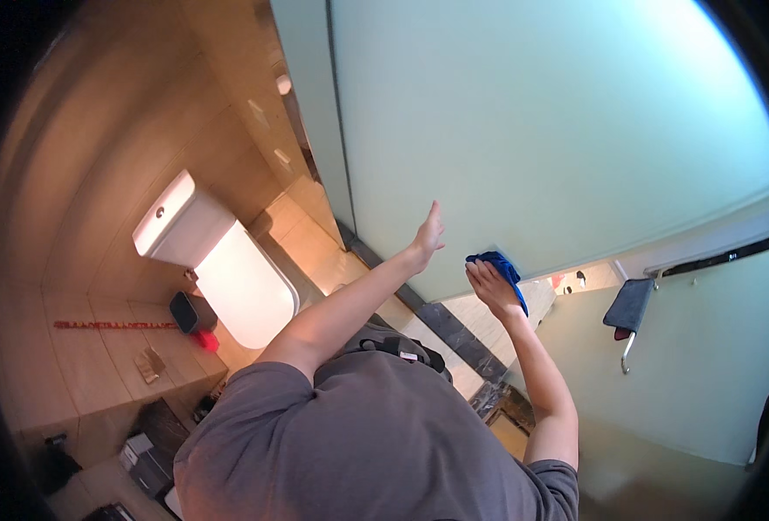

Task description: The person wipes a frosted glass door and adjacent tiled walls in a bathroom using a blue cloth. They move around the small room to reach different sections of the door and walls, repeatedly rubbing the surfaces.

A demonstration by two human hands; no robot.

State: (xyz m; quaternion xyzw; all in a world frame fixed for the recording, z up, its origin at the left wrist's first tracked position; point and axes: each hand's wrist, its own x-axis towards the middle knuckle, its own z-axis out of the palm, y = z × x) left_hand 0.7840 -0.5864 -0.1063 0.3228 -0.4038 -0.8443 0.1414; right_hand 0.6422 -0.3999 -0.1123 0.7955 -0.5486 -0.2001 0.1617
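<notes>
A large frosted glass panel (521, 143) stands before me, its lower edge slanting across the view. My right hand (492, 286) presses a blue cloth (503, 268) to the glass near that edge, fingers spread over the cloth. To the left, my left hand (429, 234) is raised by the panel with its fingers apart and nothing in it; whether it touches the glass I cannot tell.
A white toilet (247, 280) stands at the left, with a dark bin (193, 313) beside it. At the right, a grey cloth (630, 304) hangs on a metal handle of another frosted panel (684, 378). A dark stone threshold (452, 332) crosses the floor.
</notes>
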